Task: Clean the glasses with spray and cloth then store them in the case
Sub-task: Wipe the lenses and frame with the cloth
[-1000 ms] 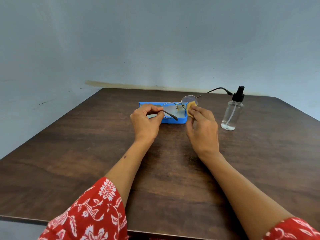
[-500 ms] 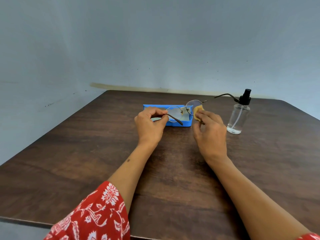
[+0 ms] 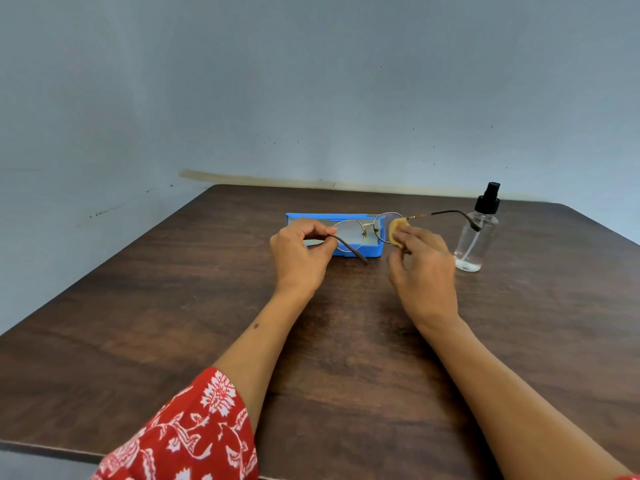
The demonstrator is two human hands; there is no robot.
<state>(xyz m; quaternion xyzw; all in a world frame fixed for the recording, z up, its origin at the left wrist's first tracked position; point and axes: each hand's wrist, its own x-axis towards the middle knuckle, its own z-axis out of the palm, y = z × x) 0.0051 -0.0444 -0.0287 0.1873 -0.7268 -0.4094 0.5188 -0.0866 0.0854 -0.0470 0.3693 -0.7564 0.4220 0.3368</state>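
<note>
Glasses [image 3: 349,233] lower than before, yellow cloth [image 3: 396,231] against right lens

Lighting: soft, even, moderately dim; cool grey cast. Shadows: faint, diffuse beneath forearms on counter [image 3: 173,306]. Glare: none. Sharpness: slightly soft overall. Distortion: wide-angle stretching at edges.

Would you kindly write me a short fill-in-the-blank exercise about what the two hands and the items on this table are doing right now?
1. The left hand pinches a temple arm of the round wire-framed glasses, held over the open ____ plastic case.
2. The right hand presses a small ____ cloth against one lens.
3. The clear spray bottle with the black nozzle stands upright on the ____ side of the dark wooden table.

Missing words: blue; yellow; right
</note>
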